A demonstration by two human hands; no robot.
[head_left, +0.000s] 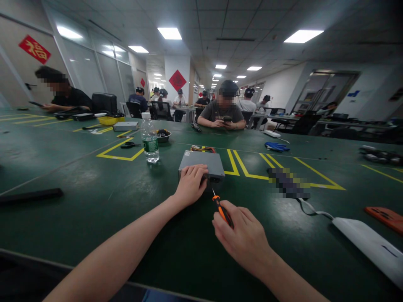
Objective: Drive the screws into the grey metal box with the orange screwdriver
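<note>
One grey metal box (201, 164) sits mid-frame on the green table (78, 197); left hand (190, 183) rests flat, fingers spread, on it. Right hand (242, 237), lower centre, is closed around one orange-handled screwdriver (222, 209) pointing at the box.

My left hand (191, 184) is stretched forward, palm down, fingers (197, 171) flat and close together. My right hand (242, 237) sits nearer me, back upward, fingers curled tight in a grip.

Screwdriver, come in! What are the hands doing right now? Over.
Left hand resting on grey box. Right hand gripping screwdriver, tip close to the box's near face. Water bottle off to the left, not in the way.
</note>
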